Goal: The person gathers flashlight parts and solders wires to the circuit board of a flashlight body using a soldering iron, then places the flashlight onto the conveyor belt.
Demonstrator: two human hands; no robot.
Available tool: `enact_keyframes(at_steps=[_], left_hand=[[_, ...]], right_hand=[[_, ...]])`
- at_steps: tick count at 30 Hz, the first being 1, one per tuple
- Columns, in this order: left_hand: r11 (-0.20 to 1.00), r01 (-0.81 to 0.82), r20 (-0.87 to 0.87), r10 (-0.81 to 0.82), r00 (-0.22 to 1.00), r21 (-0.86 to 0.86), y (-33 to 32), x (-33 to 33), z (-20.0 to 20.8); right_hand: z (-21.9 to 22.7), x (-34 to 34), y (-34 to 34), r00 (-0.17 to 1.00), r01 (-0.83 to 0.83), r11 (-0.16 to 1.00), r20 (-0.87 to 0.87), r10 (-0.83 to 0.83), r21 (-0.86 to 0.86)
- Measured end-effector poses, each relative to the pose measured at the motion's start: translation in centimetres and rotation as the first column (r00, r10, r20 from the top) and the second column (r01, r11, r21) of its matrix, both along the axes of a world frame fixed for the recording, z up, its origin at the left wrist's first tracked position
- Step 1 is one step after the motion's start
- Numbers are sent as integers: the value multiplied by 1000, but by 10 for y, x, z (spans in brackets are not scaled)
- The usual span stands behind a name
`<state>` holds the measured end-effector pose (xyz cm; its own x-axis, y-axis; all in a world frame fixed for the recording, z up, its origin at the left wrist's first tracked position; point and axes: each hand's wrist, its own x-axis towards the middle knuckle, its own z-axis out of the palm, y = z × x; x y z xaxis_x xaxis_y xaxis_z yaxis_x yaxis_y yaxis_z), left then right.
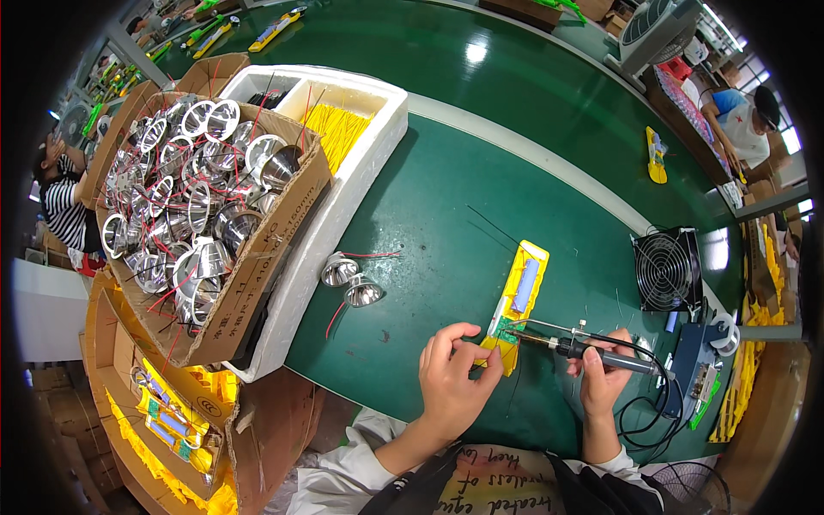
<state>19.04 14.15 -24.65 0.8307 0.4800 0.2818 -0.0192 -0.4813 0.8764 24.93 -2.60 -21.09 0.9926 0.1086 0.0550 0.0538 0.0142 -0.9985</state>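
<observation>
A long yellow plastic housing (pixel 513 280) lies on the green bench, with a blue cylindrical battery (pixel 526 286) and a small green circuit board (pixel 507 333) inside. My left hand (pixel 455 375) grips its near end, thumb over the edge and fingers at the left side. A soldering iron (pixel 631 360) with a grey handle is in my right hand (pixel 603 382). Its tip points left, at or just above the circuit board; contact is too small to tell. A thin metal tube (pixel 558 328) runs along the iron. Two silver reflector cups (pixel 364 293) with wires lie left of the housing.
A cardboard box (pixel 257 270) full of reflector cups sits over a white foam tray (pixel 388 116) holding yellow wires (pixel 336 136). To the right stand a black fan (pixel 668 270) and a solder spool (pixel 725 335). Another yellow housing (pixel 657 156) lies beyond. Other people sit farther off.
</observation>
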Motion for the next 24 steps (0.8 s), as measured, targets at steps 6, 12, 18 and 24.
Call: enact_keyframes(at_steps=[6,12,18,24], left_hand=[[1000,-4,4,4,1000,0,0,0,-1],[1000,-8,-3,8,1000,-4,-2,0,1],[1000,-6,14,6,1000,16,0,1,-1],[1000,-10,-8,10,1000,-20,-2,-1,-1]], right_hand=[[1,0,-1,1000,-6,1000,6,7,-26],[3,-1,-3,998,-27,999,50,29,-37],[3,-2,1,999,-6,1000,44,6,-17],[6,-2,-4,996,1,999,89,2,-34]])
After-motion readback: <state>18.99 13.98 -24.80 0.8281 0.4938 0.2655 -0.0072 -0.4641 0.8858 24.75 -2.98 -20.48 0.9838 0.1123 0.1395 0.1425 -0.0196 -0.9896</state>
